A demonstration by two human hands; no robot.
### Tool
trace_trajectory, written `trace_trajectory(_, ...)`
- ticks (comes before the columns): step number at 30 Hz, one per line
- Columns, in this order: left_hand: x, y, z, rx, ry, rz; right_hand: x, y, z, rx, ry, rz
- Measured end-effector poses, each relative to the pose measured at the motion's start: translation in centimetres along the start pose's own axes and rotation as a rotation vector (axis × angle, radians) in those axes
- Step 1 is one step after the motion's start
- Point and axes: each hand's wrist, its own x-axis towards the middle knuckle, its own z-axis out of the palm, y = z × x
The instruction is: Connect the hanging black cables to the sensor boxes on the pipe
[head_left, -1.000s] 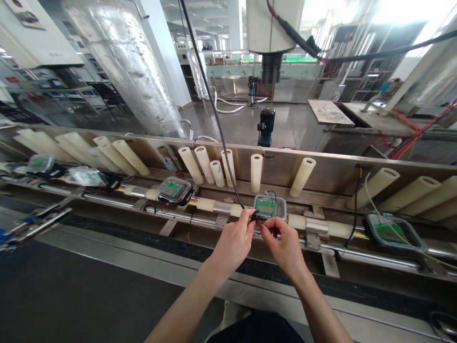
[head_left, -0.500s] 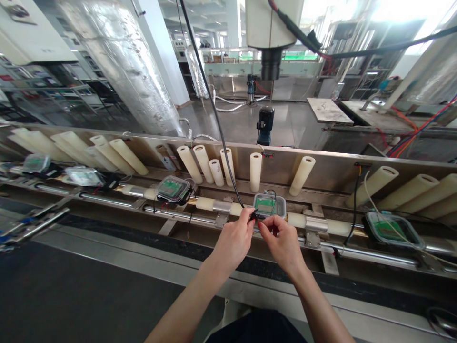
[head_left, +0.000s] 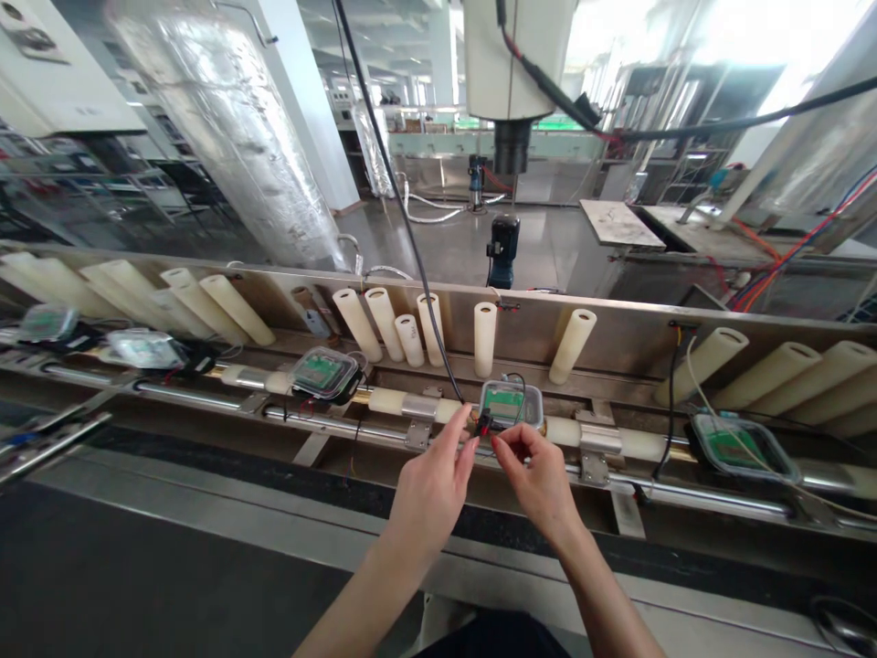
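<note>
In the middle of the view, my right hand [head_left: 541, 480] is closed in a pinch on a thin red wire [head_left: 492, 440], only a bit of which shows. Beside it, my left hand [head_left: 430, 489] has its index finger and thumb apart, close to a small black connector [head_left: 484, 423]. A thick black cable [head_left: 425, 274] hangs from above and ends near the left fingertips. Just behind the hands sits a clear plastic box [head_left: 511, 405] with a green circuit board inside. Its lower edge is partly hidden by my fingers.
Pale plastic tubes [head_left: 485, 340] stand along the metal back wall. More clear boxes, such as one at left [head_left: 322, 373] and one at right [head_left: 744, 448], sit along the pipe line. A steel rod [head_left: 335, 423] runs in front. A camera-like device [head_left: 512, 146] hangs overhead.
My left hand's fingers have parted from their pinch and shifted slightly down and left, leaving the black connector more visible. My right hand keeps its pinch. The whole view has shifted slightly.
</note>
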Motion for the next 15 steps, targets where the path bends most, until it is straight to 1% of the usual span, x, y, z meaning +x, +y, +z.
trace_trajectory(1, -0.5, 0.0, 0.1, -0.013, 0.036, -0.003, 0.0, 0.1, 0.0, 0.012, -0.003, 0.006)
trace_trajectory(3, -1.1, -0.1, 0.4, -0.018, 0.038, -0.003, 0.1, 0.2, 0.1, 0.037, -0.007, 0.013)
trace_trajectory(6, -1.1, -0.3, 1.1, -0.006, 0.000, 0.096, 0.1, 0.3, 0.2, 0.066, -0.011, -0.008)
trace_trajectory(8, -0.6, -0.5, 1.4, -0.010, 0.020, 0.174, 0.0, 0.3, 0.1, 0.092, -0.006, -0.044)
trace_trajectory(11, 0.2, -0.7, 1.5, 0.044, 0.105, 0.247, -0.3, 0.2, -0.3, 0.124, -0.027, -0.152)
trace_trajectory(13, 0.7, -0.8, 1.5, 0.107, 0.161, 0.304, -0.4, 0.1, -0.6, 0.086, -0.065, -0.254)
trace_trajectory(15, 1.1, -1.0, 1.6, 0.151, 0.186, 0.364, -0.4, 0.2, -0.9, 0.028, -0.078, -0.322)
